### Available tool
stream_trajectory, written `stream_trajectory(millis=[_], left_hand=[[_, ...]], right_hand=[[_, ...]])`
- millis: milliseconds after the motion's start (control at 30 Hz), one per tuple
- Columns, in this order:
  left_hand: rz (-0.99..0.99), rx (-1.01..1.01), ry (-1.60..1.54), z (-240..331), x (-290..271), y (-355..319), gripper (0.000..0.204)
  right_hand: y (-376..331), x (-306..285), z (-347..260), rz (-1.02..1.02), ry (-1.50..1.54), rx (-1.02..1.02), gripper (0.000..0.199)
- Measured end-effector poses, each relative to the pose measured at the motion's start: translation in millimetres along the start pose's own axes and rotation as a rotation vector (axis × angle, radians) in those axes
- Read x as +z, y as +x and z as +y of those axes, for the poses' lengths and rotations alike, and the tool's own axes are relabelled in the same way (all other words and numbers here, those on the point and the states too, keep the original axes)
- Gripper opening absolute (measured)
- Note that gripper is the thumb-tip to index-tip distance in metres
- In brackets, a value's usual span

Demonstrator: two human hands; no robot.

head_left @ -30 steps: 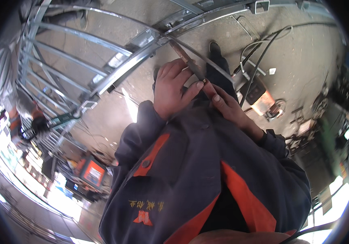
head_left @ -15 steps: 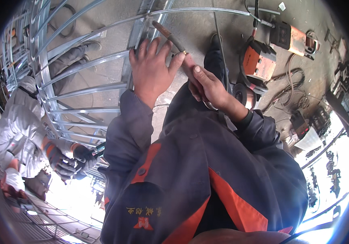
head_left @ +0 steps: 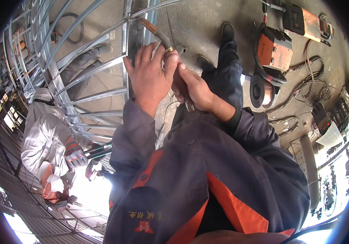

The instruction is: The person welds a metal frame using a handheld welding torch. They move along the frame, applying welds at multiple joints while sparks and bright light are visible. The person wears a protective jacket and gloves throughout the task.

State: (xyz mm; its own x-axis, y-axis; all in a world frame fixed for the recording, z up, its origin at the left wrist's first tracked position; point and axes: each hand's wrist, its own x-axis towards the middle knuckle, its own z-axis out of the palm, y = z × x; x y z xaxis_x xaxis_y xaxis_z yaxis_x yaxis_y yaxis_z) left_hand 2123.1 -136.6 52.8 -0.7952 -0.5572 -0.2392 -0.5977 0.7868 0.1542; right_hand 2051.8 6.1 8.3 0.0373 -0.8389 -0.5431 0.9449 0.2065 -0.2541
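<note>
My right hand [head_left: 199,90] is closed around the handle of a welding torch [head_left: 161,37], whose copper-coloured nozzle points away to the upper left. Part of the handle is hidden behind the fingers. My left hand [head_left: 152,77] lies along the torch's left side with its fingers stretched out. Its thumb reaches across to the handle near the brass collar. Just beyond the nozzle is the galvanised metal frame [head_left: 97,74], its bars running off to the left.
An orange wire feeder [head_left: 271,51] with a wire spool [head_left: 262,92] stands at right; a second orange machine [head_left: 302,25] is behind it. Hoses [head_left: 311,75] lie coiled on the floor. At left, a co-worker in light grey [head_left: 46,122] wears gloves [head_left: 75,154] beside the frame.
My hands and the torch have shifted slightly left, and the right hand has moved nearer the left. My legs have changed position. The co-worker's hands have moved; the whole view has shifted too.
</note>
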Motion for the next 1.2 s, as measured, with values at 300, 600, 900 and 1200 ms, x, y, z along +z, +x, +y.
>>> stream_trajectory(millis=[300, 600, 900, 1200], left_hand=[[0.004, 0.016, 0.001, -9.8, -4.8, 0.5, 0.053], [0.012, 0.038, 0.004, -17.8, -4.1, -0.7, 0.045], [-0.015, 0.024, 0.0, -19.0, -1.8, -5.9, 0.042], [0.083, 0.05, 0.122, -16.2, 1.1, -7.2, 0.04]], right_hand=[[15.6, 12.4, 15.7, -0.012, 0.018, -0.058, 0.063], [27.1, 17.2, 34.5, 0.003, 0.055, -0.115, 0.058], [29.7, 14.9, 42.3, 0.007, 0.038, -0.139, 0.055], [31.3, 14.5, 47.5, 0.018, 0.075, -0.126, 0.053]])
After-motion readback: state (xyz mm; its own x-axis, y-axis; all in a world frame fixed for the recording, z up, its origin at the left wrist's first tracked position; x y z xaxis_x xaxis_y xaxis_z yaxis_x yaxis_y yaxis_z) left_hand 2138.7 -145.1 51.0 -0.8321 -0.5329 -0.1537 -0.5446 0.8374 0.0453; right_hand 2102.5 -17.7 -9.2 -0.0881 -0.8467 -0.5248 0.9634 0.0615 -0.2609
